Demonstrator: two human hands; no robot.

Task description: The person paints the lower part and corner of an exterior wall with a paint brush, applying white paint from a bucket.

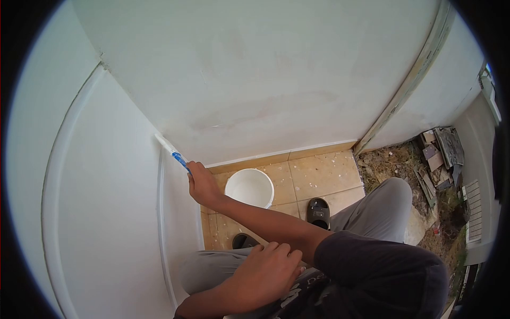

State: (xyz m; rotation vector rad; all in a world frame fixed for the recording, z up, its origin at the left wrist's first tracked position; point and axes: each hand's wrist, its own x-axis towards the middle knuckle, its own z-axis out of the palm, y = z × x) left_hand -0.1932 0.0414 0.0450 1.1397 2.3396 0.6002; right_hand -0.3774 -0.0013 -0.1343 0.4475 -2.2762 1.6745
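My right hand (pixel 204 183) is closed round the blue handle of a paintbrush (pixel 179 158). The brush's white end touches or nearly touches the corner where the two white walls meet. Below my right forearm, my left hand (pixel 268 274) is held close to my body with its fingers curled. Its fingertips and whatever they may hold are hidden. A white bucket (pixel 248 187) with white inside stands on the tiles, just right of my right hand and partly behind my forearm.
White walls (pixel 255 95) rise in front and on the left, the left one with raised moulding (pixel 50 212). Paint specks dot the tan tile floor (pixel 324 170). My sandals (pixel 318 211) stand near the bucket. Beyond the tile edge at right lie dirt and broken boards (pixel 449 146).
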